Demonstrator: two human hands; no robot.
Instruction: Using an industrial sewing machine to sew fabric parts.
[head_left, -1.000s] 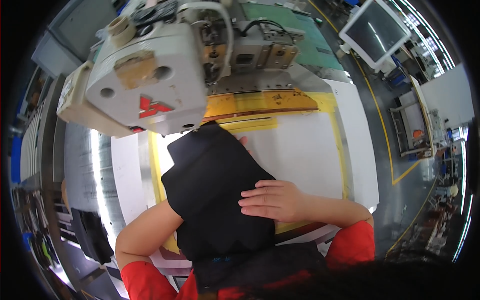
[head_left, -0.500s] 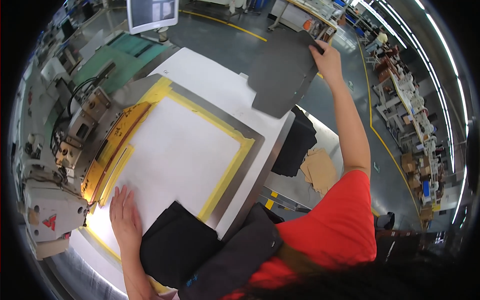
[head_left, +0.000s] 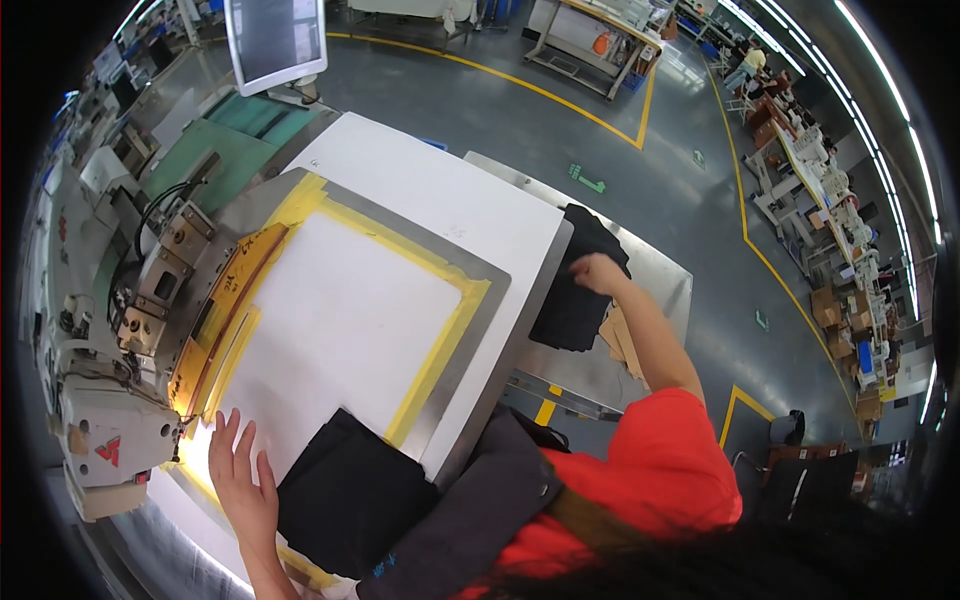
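Observation:
My left hand (head_left: 246, 480) is open, fingers stretched, over the lower left of a white work sheet (head_left: 340, 300) framed in yellow tape. Just left of it is the lit head of a sewing machine (head_left: 118, 430). Folded black fabric (head_left: 350, 490) lies by that hand, near my body. My right hand (head_left: 600, 272) is over a pile of black fabric pieces (head_left: 575, 315) on the metal side table. Its fingers are curled down at the cloth; what they hold, if anything, cannot be made out.
Tan pieces (head_left: 622, 340) lie beside the black pile on the metal side table (head_left: 660, 290). A yellow-taped guide bar (head_left: 225, 310) runs along the sheet's left edge. A screen (head_left: 275, 45) stands at the far left. Workbenches (head_left: 590, 45) line the floor beyond.
My right hand has moved down and left from the raised position to the black pile. The dark grey panel it held up is no longer seen there. My left hand has lifted slightly and shifted nearer me.

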